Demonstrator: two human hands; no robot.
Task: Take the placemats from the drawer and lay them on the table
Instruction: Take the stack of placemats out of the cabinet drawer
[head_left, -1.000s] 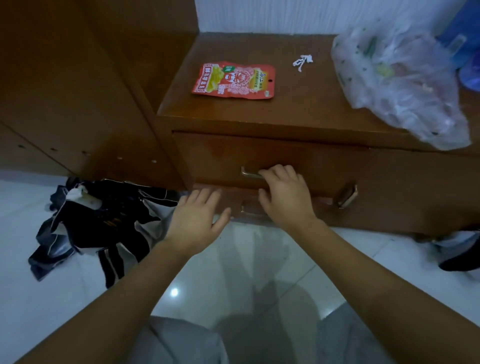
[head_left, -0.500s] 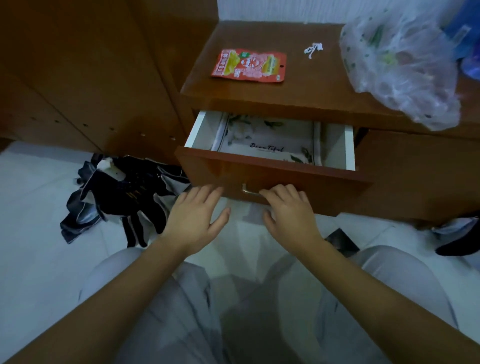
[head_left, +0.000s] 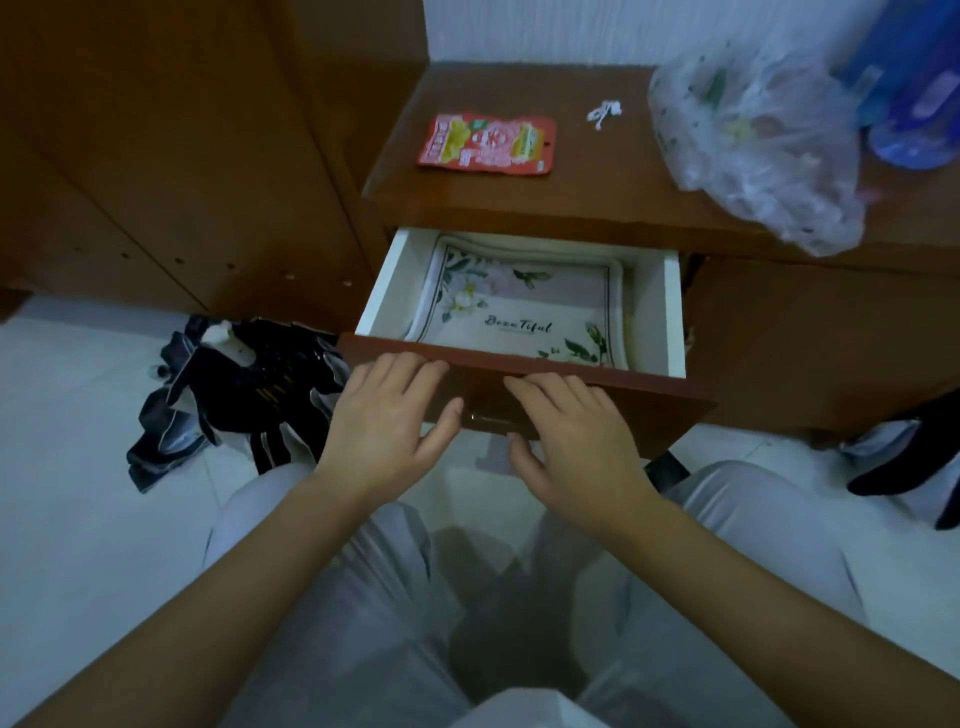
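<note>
Two wide, empty grips: left hand (head_left: 387, 415), right hand (head_left: 571, 434), fingers extended at glossy wooden drawer (head_left: 652, 408); rectangular floral placemats (head_left: 519, 306) inside.

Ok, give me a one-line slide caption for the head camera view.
Left hand and right hand at the open drawer, floral placemats inside, red packet on the cabinet top.

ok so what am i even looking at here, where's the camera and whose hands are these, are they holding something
No machine here: one camera worn on a person's head looks down at their two bare hands. The left hand and the right hand reach, fingers straight, to the front of the open brown wooden drawer; neither holds anything. Inside lies a white placemat printed with flowers. On the brown cabinet top lie a red snack packet and a clear plastic bag. Dark striped clothing lies on the pale floor.
</note>
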